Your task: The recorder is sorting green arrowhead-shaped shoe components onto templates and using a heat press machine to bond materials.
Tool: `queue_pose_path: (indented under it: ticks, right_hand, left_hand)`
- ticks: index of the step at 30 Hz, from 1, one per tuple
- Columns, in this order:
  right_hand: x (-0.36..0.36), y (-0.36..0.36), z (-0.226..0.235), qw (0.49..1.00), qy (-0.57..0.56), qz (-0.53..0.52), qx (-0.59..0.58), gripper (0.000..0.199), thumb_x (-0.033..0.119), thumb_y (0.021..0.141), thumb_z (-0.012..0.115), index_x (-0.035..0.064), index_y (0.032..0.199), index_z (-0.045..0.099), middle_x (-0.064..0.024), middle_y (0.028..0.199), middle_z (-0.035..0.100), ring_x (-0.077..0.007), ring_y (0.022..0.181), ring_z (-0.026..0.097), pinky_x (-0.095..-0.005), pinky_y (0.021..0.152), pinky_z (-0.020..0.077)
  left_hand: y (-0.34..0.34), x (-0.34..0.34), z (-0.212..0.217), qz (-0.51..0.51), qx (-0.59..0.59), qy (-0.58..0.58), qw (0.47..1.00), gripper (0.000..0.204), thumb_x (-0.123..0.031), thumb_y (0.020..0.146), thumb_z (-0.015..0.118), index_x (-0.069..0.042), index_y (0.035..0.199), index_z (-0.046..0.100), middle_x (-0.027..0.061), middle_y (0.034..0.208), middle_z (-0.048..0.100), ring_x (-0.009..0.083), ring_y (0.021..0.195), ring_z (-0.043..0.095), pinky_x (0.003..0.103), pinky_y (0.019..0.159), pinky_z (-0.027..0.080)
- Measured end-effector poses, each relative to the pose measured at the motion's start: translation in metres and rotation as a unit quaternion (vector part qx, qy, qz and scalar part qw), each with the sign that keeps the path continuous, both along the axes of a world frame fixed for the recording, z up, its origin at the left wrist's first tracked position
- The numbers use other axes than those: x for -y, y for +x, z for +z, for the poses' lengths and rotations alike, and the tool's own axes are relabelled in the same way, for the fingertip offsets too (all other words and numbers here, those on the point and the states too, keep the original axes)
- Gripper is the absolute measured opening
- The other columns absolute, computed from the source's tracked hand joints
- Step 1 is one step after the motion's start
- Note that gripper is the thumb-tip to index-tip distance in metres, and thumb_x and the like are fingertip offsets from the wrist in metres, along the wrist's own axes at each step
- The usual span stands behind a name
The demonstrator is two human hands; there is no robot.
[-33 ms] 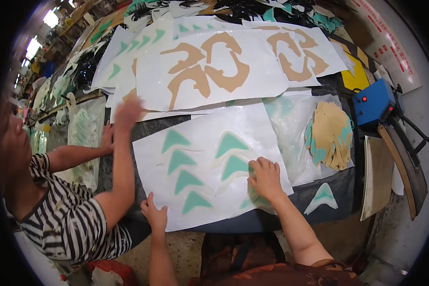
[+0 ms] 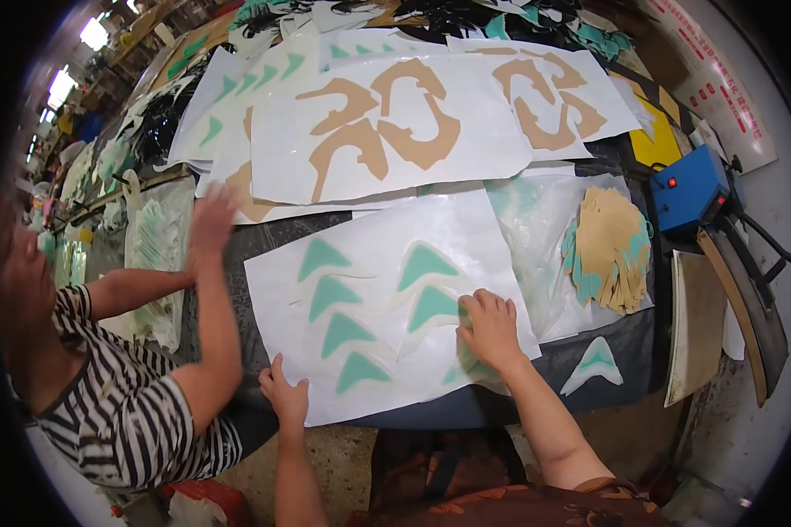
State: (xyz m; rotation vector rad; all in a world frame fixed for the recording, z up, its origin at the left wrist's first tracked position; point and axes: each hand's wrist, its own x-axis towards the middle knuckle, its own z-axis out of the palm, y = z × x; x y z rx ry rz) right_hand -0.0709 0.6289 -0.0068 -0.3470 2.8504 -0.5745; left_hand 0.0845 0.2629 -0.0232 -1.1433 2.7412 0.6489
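**benchrat:** Down at the near edge of the dark table (image 2: pixel 536 408), the left hand (image 2: pixel 285 395) lay flat with fingers loose, pinning the white sheet (image 2: pixel 466 237) so it wouldn't slide; the right hand (image 2: pixel 492 329) pressed on a teal arrow piece (image 2: pixel 431 306), fingers curled, maybe pinching its edge; hard to tell.

**glue_gus:** And around it?

**benchrat:** Sheets with tan cutouts (image 2: pixel 387 132) lay further back; a blue press (image 2: pixel 690 189) stood to the right; a person in a striped shirt (image 2: pixel 123 422) reached across; cluttered workshop.
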Motion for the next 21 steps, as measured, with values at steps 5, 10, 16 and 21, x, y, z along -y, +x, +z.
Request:
queue_pose_path:
  ticks: [5, 10, 16, 21]
  right_hand:
    - [-0.0005, 0.0005, 0.0012, 1.0, 0.008, 0.002, -0.001, 0.052, 0.017, 0.074, 0.074, 0.015, 0.121, 0.052, -0.0092, 0.123, 0.049, -0.0303, 0.119, 0.046, -0.0548, 0.104, 0.0295]
    - [-0.0018, 0.0004, 0.0016, 1.0, -0.004, 0.008, -0.001, 0.051, 0.017, 0.075, 0.072, 0.0139, 0.122, 0.052, -0.0104, 0.123, 0.048, -0.0314, 0.121, 0.045, -0.0577, 0.104, 0.0292]
    - [-0.0033, 0.001, -0.001, 1.0, -0.013, 0.011, -0.01, 0.049, 0.016, 0.075, 0.07, 0.0126, 0.121, 0.053, -0.0115, 0.124, 0.048, -0.0323, 0.121, 0.045, -0.0599, 0.104, 0.0293]
    - [-0.0073, 0.0004, -0.0042, 1.0, -0.02, 0.015, -0.017, 0.048, 0.017, 0.075, 0.069, 0.012, 0.12, 0.054, -0.011, 0.124, 0.048, -0.0323, 0.12, 0.046, -0.0603, 0.104, 0.0281]
  left_hand:
    - [0.0004, -0.0026, 0.0031, -0.004, -0.001, -0.002, 1.0, 0.078, -0.005, 0.067, 0.074, -0.017, 0.14, 0.045, 0.0194, 0.131, 0.036, 0.0406, 0.119, 0.038, 0.045, 0.104, 0.034]
    - [0.0004, -0.0047, 0.0028, 0.003, 0.003, -0.012, 1.0, 0.079, -0.006, 0.068, 0.073, -0.016, 0.14, 0.044, 0.0193, 0.131, 0.037, 0.0397, 0.12, 0.038, 0.044, 0.105, 0.033]
    - [0.0015, -0.0047, 0.0009, 0.003, 0.006, -0.011, 1.0, 0.078, -0.009, 0.069, 0.071, -0.015, 0.142, 0.044, 0.0194, 0.131, 0.037, 0.0391, 0.12, 0.038, 0.044, 0.106, 0.033]
    - [0.0038, -0.0047, 0.003, -0.002, 0.004, -0.012, 1.0, 0.076, -0.011, 0.071, 0.07, -0.015, 0.141, 0.044, 0.0202, 0.133, 0.037, 0.04, 0.122, 0.038, 0.044, 0.106, 0.033]
